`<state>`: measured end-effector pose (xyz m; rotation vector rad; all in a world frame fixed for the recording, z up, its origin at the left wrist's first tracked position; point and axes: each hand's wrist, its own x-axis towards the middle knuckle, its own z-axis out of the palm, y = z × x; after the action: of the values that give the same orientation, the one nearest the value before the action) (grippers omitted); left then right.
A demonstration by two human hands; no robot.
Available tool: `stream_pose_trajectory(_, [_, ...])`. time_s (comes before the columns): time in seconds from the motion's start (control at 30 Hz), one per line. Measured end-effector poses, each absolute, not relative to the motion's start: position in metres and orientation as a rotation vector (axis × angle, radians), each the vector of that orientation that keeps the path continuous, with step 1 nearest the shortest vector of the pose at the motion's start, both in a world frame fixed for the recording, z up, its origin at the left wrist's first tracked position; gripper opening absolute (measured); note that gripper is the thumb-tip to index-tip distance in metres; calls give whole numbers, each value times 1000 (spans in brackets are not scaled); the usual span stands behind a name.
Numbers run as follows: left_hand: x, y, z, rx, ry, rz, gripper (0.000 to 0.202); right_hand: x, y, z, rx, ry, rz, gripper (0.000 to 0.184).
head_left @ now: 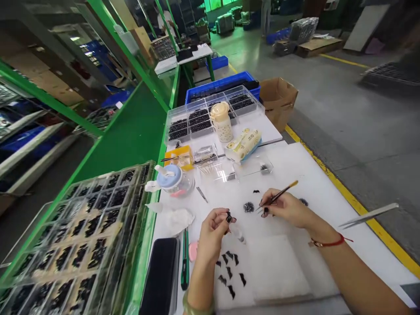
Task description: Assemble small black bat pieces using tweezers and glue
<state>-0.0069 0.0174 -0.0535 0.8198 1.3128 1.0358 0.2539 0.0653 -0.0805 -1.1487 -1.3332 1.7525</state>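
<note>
My left hand [215,229] is closed, pinching a small shiny black piece [229,216] between thumb and fingertips. In my right hand [284,208] is a slim paintbrush [282,191] with a dark handle and a yellowish end, slanting up to the right. Its lower tip is near a small pile of tiny black beads [248,207]. A small clear bottle [238,234] lies just beside my left fingers. Below that hand, several black bat-shaped pieces [229,272] are scattered on the white tabletop [288,164]; one more bat-shaped piece [256,191] lies beyond the beads.
Tweezers [370,215] lie at the right edge. On the left are a phone [159,275], a green cutter [185,260], a blue-lidded jar [173,178] and sectioned trays [78,227]. Farther back stand a cream bottle [221,122], a tissue pack [243,145] and a compartment box [200,138].
</note>
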Motion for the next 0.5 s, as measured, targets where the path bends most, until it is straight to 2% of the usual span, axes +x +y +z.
stream_pose_trajectory(0.17, [-12,13,-58,694,1246,1041,47,242,64,-92,-1341,-1295,1516,29])
stream_pose_trajectory(0.5, [-11,8,-52,563,1232,1073,40,235,56,-81,-1461,-1638,1390,24])
